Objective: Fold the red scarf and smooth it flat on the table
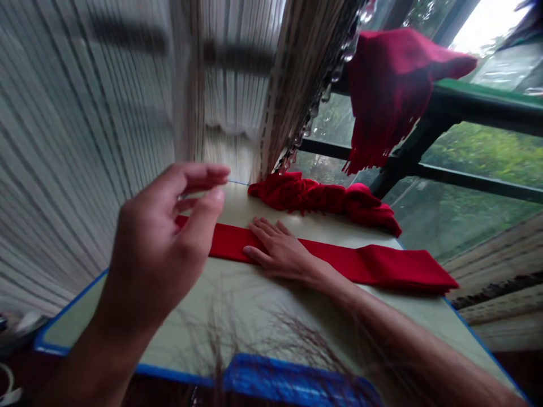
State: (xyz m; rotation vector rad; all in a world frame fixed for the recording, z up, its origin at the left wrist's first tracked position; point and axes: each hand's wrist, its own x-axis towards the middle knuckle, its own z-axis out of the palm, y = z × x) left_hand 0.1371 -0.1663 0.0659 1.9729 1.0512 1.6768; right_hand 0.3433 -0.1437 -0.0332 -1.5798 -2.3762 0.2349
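A folded red cloth strip [382,264] lies on the table [237,212], long axis running from centre to right of frame, pressed under the flat, spread right hand [280,251], while the left hand [156,254] hovers above its centre-left end, fingers loosely curled, pinching nothing visible.

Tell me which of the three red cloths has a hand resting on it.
The long flat folded cloth, under the right hand. The bunched cloth lies untouched behind it; the third cloth hangs on the railing.

Left grip [156,249] and right grip [280,251] bare, forearms unsleeved.
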